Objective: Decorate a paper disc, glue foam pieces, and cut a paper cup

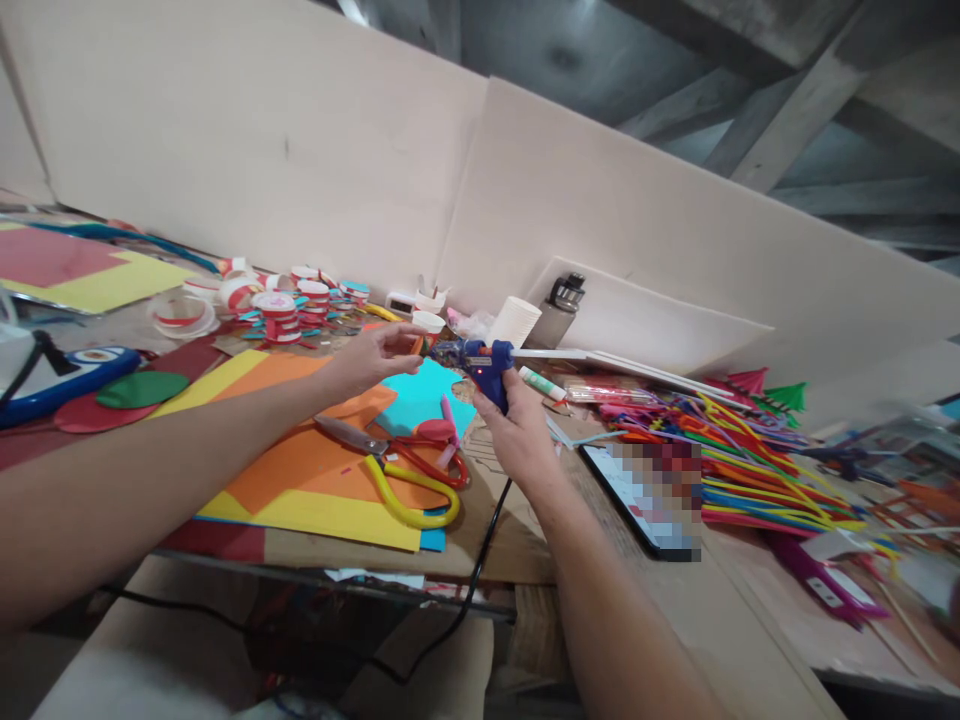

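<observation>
In my right hand (pixel 517 420) is a blue glue gun (pixel 489 368) with a small red light, its nozzle turned left and a white glue stick out of its back. My left hand (pixel 375 355) is raised by the nozzle, fingers bent together around a small orange and green piece (pixel 421 345) that is mostly hidden. Below my hands lie scissors with yellow and red handles (pixel 409 490), orange paper (pixel 285 450), yellow paper (pixel 337 515) and a cut turquoise sheet (pixel 424 395). A pink marker (pixel 448 420) rests near the scissors.
Red and white paper cups (pixel 277 318) stand at the back left. A phone (pixel 637 500) and many coloured pipe cleaners (pixel 757 460) lie to the right. White cups (pixel 515 322) and a dark-topped bottle (pixel 559 310) are near the white board. A black cord (pixel 491 530) hangs over the table edge.
</observation>
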A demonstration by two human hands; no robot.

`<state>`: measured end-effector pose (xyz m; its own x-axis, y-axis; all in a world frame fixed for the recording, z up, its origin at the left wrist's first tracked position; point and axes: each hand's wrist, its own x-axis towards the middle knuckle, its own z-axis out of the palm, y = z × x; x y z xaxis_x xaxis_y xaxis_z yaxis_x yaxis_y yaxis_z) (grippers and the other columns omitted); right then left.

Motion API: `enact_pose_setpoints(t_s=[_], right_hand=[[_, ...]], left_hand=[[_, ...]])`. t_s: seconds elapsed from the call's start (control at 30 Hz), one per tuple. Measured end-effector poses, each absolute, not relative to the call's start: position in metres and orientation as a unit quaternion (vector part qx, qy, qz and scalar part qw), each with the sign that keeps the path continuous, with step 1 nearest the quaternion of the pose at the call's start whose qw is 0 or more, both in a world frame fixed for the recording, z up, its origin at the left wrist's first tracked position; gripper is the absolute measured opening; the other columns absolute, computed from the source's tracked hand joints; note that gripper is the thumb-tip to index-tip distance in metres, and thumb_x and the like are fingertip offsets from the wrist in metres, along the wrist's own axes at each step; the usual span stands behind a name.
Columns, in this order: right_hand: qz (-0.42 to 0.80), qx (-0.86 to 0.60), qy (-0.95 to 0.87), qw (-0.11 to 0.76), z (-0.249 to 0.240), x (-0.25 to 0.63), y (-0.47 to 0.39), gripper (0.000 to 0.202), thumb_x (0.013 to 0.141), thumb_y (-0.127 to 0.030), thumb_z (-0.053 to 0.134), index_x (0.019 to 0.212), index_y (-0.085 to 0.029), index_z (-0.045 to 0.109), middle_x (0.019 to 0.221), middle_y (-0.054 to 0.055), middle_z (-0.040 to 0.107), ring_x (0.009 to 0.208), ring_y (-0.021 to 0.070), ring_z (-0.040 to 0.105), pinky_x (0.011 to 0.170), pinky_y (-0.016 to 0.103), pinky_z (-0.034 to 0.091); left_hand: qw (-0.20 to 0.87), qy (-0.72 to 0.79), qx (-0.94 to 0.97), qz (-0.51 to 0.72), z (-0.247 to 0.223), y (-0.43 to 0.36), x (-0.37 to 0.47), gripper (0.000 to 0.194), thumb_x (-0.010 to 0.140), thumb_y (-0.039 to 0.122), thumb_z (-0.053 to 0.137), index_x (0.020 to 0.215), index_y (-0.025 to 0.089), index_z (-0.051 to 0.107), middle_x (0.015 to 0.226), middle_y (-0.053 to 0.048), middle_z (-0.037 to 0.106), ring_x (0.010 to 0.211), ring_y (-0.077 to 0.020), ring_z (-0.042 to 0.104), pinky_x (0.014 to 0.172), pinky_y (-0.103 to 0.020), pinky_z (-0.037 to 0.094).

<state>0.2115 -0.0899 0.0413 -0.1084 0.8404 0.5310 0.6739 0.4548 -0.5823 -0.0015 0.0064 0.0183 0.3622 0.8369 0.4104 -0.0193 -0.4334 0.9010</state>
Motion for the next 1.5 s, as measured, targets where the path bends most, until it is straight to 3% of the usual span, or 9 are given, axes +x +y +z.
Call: enact_pose_setpoints(t_s=[0.1,0.3,0.5,0.67,0.9,1.27,1.5], right_hand=[[0.094,-0.523,-0.729,0.431,0.041,0.211,-0.090,0.038,0.086,-0.030,0.052,0.121,-0.018,0.054,0.108,0.009,0.066,0.094,0.0234,0.059,0.083,0.035,0.045],[0.084,-0.534,-0.730,0.419,0.042,0.211,-0.090,0.035,0.090,-0.037,0.047,0.117,-0.016,0.055,0.105,0.010,0.066,0.092,0.0234,0.059,0.081,0.034,0.044],[0.096,-0.525,-0.741,0.407,0.042,0.211,-0.091,0.035,0.092,-0.038,0.044,0.117,-0.018,0.056,0.102,0.008,0.067,0.090,0.0221,0.060,0.078,0.031,0.044],[0.093,-0.518,-0.750,0.400,0.043,0.211,-0.092,0.037,0.092,-0.037,0.044,0.123,-0.019,0.053,0.113,0.009,0.065,0.101,0.0232,0.058,0.085,0.033,0.042],[0.073,-0.555,-0.727,0.398,0.045,0.211,-0.093,0.033,0.091,-0.039,0.042,0.112,-0.018,0.058,0.099,0.009,0.068,0.089,0.0242,0.060,0.078,0.034,0.044],[0.077,-0.545,-0.735,0.397,0.046,0.211,-0.094,0.034,0.092,-0.037,0.042,0.117,-0.018,0.055,0.105,0.010,0.067,0.094,0.0247,0.059,0.081,0.036,0.043],[0.062,-0.552,-0.718,0.419,0.045,0.213,-0.093,0.034,0.091,-0.041,0.043,0.113,-0.019,0.057,0.096,0.009,0.067,0.086,0.0236,0.059,0.075,0.034,0.043]], left_hand=[[0.435,0.297,0.707,0.472,0.017,0.007,-0.002,0.051,0.071,0.037,0.071,0.118,0.018,0.059,0.110,-0.008,0.066,0.093,-0.0208,0.065,0.084,-0.039,0.054],[0.414,0.291,0.737,0.449,0.014,0.011,-0.001,0.057,0.064,0.034,0.077,0.115,0.016,0.058,0.120,-0.012,0.063,0.107,-0.0244,0.061,0.090,-0.041,0.052],[0.404,0.292,0.747,0.439,0.013,0.017,-0.003,0.057,0.064,0.037,0.078,0.114,0.017,0.059,0.119,-0.010,0.063,0.108,-0.0237,0.061,0.092,-0.041,0.051],[0.402,0.308,0.743,0.437,0.014,0.017,-0.005,0.054,0.066,0.036,0.077,0.113,0.018,0.059,0.117,-0.010,0.064,0.108,-0.0231,0.061,0.091,-0.039,0.052],[0.406,0.290,0.750,0.435,0.009,0.019,-0.003,0.057,0.064,0.037,0.078,0.115,0.018,0.059,0.118,-0.010,0.063,0.107,-0.0244,0.061,0.092,-0.041,0.051],[0.412,0.286,0.751,0.429,0.013,0.014,-0.006,0.053,0.067,0.034,0.076,0.115,0.018,0.058,0.120,-0.010,0.062,0.110,-0.0223,0.060,0.094,-0.039,0.050],[0.430,0.258,0.753,0.425,0.010,0.015,-0.003,0.055,0.066,0.033,0.077,0.116,0.017,0.059,0.117,-0.011,0.064,0.107,-0.0237,0.061,0.092,-0.041,0.050]])
